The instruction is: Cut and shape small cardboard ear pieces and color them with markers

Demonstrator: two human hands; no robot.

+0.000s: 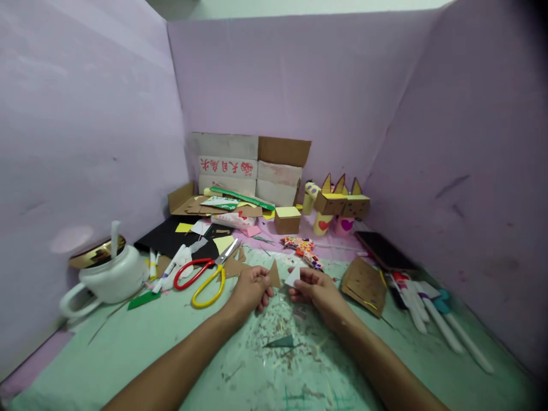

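Note:
My left hand [252, 288] pinches a small brown cardboard triangle [274, 275], its point upward. Facing it, my right hand [314, 288] grips a small white paper piece [293, 277] between thumb and fingers. The two pieces are apart, a short gap between them. Both are held above the green tabletop [171, 354]. Left of my left hand lies a pair of scissors [209, 273] with one red and one yellow handle, blades slightly apart. A dark green paper triangle [280, 342] rests among scraps below my hands.
A white mug [113, 277] stands at left. Markers [436, 319] and a phone [385, 250] lie at right, near a folded cardboard piece [365, 285]. Cardboard figures with pointed ears [342, 204] and a small box [287, 221] stand behind. Purple walls [299, 80] enclose the table.

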